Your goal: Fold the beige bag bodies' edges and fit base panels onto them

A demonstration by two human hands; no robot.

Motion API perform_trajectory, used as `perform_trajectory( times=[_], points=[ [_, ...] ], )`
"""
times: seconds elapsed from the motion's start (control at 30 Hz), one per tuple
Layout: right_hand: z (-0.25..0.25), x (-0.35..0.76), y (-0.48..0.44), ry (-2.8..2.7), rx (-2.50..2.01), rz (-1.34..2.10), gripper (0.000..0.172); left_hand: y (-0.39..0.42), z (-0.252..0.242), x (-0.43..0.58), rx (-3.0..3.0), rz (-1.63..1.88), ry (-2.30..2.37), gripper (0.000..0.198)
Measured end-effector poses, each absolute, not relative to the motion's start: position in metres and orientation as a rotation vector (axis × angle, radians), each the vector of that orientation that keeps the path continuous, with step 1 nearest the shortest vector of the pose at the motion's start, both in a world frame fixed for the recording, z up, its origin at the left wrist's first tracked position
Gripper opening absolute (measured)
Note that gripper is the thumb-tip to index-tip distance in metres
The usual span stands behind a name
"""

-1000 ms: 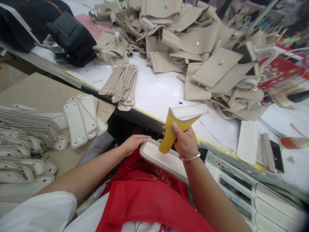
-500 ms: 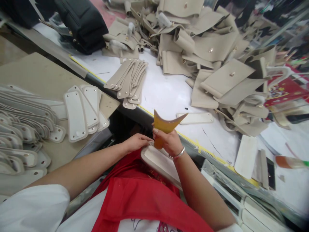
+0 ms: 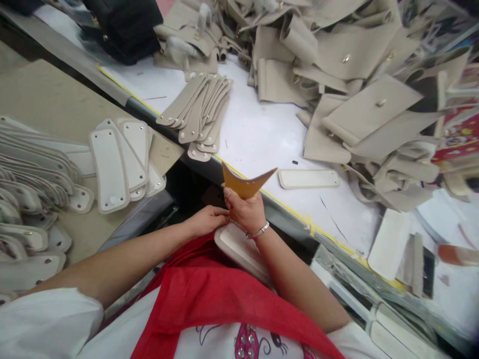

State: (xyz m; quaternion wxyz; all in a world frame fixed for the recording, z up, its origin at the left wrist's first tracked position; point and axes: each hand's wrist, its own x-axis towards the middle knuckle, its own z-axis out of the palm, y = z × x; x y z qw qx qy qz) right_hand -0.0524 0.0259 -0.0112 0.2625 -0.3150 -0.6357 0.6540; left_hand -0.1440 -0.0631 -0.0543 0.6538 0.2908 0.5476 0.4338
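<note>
My right hand (image 3: 247, 212) is wrapped round an amber scraper (image 3: 245, 187), whose wide end is notched like a fishtail and points up. Beneath that hand, a pale padded leather panel (image 3: 239, 244) with a rounded end rests at my lap. My left hand (image 3: 209, 219) has its fingers pinched at the panel's far end, close by the scraper's handle. The fingertips are partly hidden by the right hand. Just beyond, a single white strip with studs at its corners (image 3: 309, 179) lies on the white tabletop (image 3: 258, 134).
Beige studded strips (image 3: 204, 109) are fanned at the table's edge. Beige bag parts (image 3: 337, 65) are heaped behind, beside a black bag (image 3: 123, 30). On a board at left lie stacks of pale panels (image 3: 110, 169). A brush (image 3: 458, 254) lies at right.
The scraper and my right hand have shifted slightly left and tilted lower. My left hand stays at the panel's end. The whole view has moved a little.
</note>
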Motion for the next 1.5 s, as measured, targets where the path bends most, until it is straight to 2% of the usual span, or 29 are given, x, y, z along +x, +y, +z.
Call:
perform_trajectory(
  times=[0.13,0.3,0.4,0.63,1.1,1.23,1.33,1.43,1.5],
  points=[
    [-0.011,-0.060,0.024,-1.885,-0.827,1.691,0.023,-0.068,-0.051,-0.141,0.693,1.002,1.307,0.026],
    [-0.002,-0.064,0.043,-1.609,-0.794,2.029,0.028,-0.072,-0.052,-0.136,0.606,1.071,1.181,0.038],
    [0.007,-0.064,0.049,-1.490,-0.749,2.033,0.031,-0.072,-0.054,-0.134,0.493,1.114,1.155,0.043],
    [0.001,-0.065,0.034,-1.524,-0.752,2.116,0.027,-0.073,-0.055,-0.134,0.504,1.126,1.126,0.037],
    [-0.021,-0.076,0.027,-1.761,-0.880,1.939,0.034,-0.079,-0.058,-0.140,0.688,1.029,1.258,0.033],
    [-0.007,-0.069,0.032,-1.754,-0.865,1.966,0.033,-0.074,-0.053,-0.141,0.679,1.076,1.226,0.032],
    [0.017,-0.035,0.055,-1.738,-0.968,1.784,0.032,-0.066,-0.049,-0.143,0.639,1.070,1.225,0.032],
    [0.031,0.025,0.092,-1.838,-1.481,1.213,0.032,-0.060,-0.051,-0.143,0.583,1.012,1.208,0.039],
    [0.028,0.069,0.114,-1.794,-1.678,1.031,0.027,-0.057,-0.054,-0.143,0.596,0.989,1.227,0.042]
  ],
)
